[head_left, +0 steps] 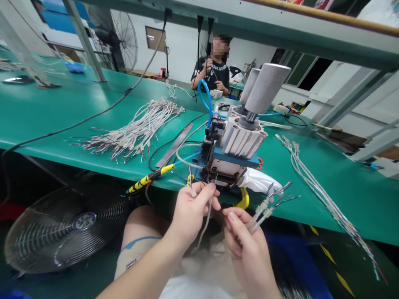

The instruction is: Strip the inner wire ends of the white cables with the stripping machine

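"Cable (207, 220) in the left hand (193, 209): where is it?"

"Pinched between thumb and finger, just in front of the press (243, 141). A thin wire tip (216, 178) seems to poke toward its mouth."

"And the right hand (249, 236)?"

"Closed around a few other cables (260, 214), near the left hand. Their loose wires (286, 200) stick out."

"What could go wrong?"

"If the left hand slips too close, the press could nip it. A bent wire tip could miss its spot. If the right hand goes slack, its cables could slide out."
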The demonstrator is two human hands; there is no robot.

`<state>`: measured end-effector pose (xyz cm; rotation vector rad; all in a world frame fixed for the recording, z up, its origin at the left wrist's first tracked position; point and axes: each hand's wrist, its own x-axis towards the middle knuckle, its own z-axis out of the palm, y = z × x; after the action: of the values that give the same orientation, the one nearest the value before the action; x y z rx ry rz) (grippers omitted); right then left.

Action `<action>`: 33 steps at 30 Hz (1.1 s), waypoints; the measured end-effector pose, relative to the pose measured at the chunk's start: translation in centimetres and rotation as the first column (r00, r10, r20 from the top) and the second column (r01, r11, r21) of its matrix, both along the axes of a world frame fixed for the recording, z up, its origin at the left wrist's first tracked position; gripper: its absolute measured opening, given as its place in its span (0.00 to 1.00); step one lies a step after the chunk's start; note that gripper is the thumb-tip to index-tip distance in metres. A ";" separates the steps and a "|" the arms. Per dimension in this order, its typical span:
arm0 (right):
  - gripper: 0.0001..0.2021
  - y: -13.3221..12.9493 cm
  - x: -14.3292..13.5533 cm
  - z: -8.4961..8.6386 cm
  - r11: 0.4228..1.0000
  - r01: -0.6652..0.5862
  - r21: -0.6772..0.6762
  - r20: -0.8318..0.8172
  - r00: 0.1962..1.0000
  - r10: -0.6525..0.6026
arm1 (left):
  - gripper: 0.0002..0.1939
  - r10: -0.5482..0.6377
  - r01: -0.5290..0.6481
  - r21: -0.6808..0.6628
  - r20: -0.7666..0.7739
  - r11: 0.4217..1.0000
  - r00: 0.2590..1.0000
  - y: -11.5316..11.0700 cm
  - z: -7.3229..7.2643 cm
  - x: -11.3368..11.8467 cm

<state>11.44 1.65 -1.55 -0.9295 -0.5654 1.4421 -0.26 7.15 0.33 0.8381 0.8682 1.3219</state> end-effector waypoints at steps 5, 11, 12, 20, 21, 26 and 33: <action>0.13 -0.1 0.1 -0.2 1.000 -0.019 0.004 0.000 1.000 0.019 | 0.14 0.049 -0.049 -0.004 0.015 0.999 0.999 0.6 0.0 0.4; 0.12 -0.2 0.1 -0.5 0.999 -0.033 -0.004 -0.002 0.999 0.033 | 0.14 0.076 -0.076 -0.013 0.013 0.997 0.997 0.7 -0.1 0.5; 0.12 -0.2 0.1 -0.5 0.999 -0.036 -0.003 -0.003 0.999 0.036 | 0.14 0.074 -0.074 -0.015 0.013 0.997 0.997 0.7 -0.1 0.5; 0.12 -0.4 -0.1 -0.7 0.998 -0.051 -0.024 0.000 0.999 0.051 | 0.15 0.072 -0.071 -0.019 0.034 0.997 0.997 0.7 -0.3 0.6; 0.13 -0.4 -0.1 -0.7 0.998 -0.053 -0.022 -0.001 0.999 0.053 | 0.15 0.073 -0.072 -0.019 0.035 0.997 0.997 0.7 -0.3 0.6; 0.13 -0.3 -0.2 -0.7 0.998 -0.053 -0.022 0.002 0.999 0.053 | 0.14 0.078 -0.078 -0.018 0.026 0.997 0.997 0.6 -0.2 0.5; 0.13 -0.6 -0.2 -0.8 0.998 -0.057 -0.035 0.015 0.998 0.057 | 0.15 0.086 -0.086 -0.007 0.006 0.996 0.996 0.6 -0.1 0.5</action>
<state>11.28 1.08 -2.36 -0.9597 -0.5850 1.5005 0.22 7.77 0.21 0.7980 0.9118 1.3953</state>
